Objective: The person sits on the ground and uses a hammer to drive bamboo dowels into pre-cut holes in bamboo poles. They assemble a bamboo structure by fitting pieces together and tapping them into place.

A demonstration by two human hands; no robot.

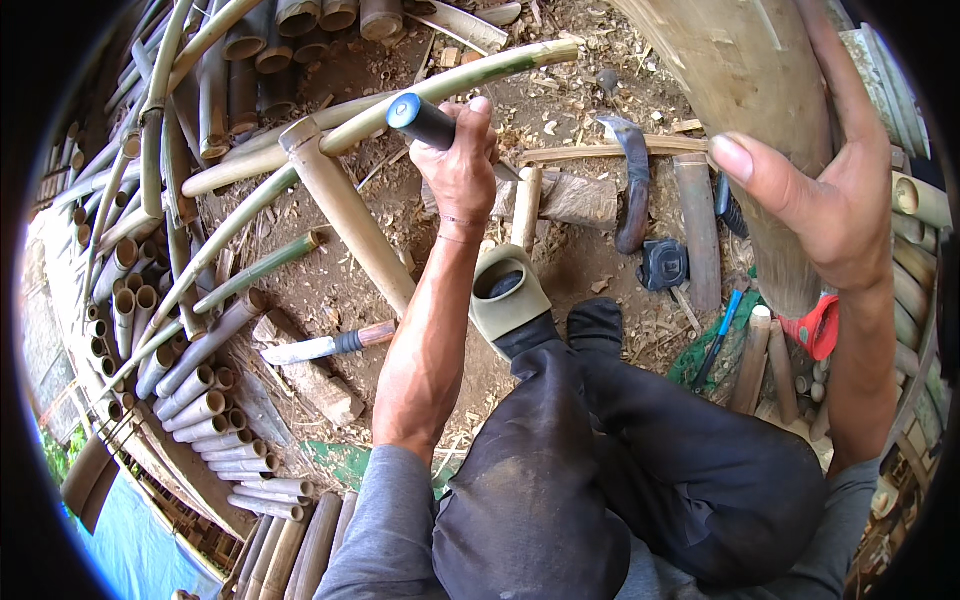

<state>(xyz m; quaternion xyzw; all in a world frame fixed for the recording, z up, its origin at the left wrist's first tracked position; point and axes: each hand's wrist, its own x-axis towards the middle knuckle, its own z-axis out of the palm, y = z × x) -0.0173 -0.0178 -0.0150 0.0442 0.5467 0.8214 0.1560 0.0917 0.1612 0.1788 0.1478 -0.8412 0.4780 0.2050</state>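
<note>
— What did your hands have in them at that moment?

— My left hand (462, 165) was closed in a fist around a tool handle (422, 120), dark with a blue cap on its end, up at about twelve o'clock from my knees. I couldn't tell what the working end was; my fist and wrist hid it. My right hand (820, 190) was wrapped around a thick bamboo pole (745, 90) standing at about two o'clock, thumb pressed across its front and fingers curled behind.

— Anything that held something?

— Little. My left foot sat in a worn olive slipper (510, 300), the heel cup half empty, while the other foot wore only a dark sock (596, 325). At nine o'clock lay a stack of cut bamboo tubes (190, 395), open ends toward me, all hollow as far as I could see. More tube ends (300, 25) were piled at eleven o'clock.

— And on the ground?

— A knife (325, 347) with a pale blade rested on a block of wood (310, 375) at about nine o'clock, close to my left elbow. A dark curved blade (632, 185) lay across a split log (570, 198) just beyond my left hand. Beside it at one o'clock sat a small dark tape measure (663, 264), and a blue-handled tool (722, 335) lay near something red (820, 328) under my right wrist. Long green bamboo stems (250, 205) crossed the dirt at ten o'clock.
</note>
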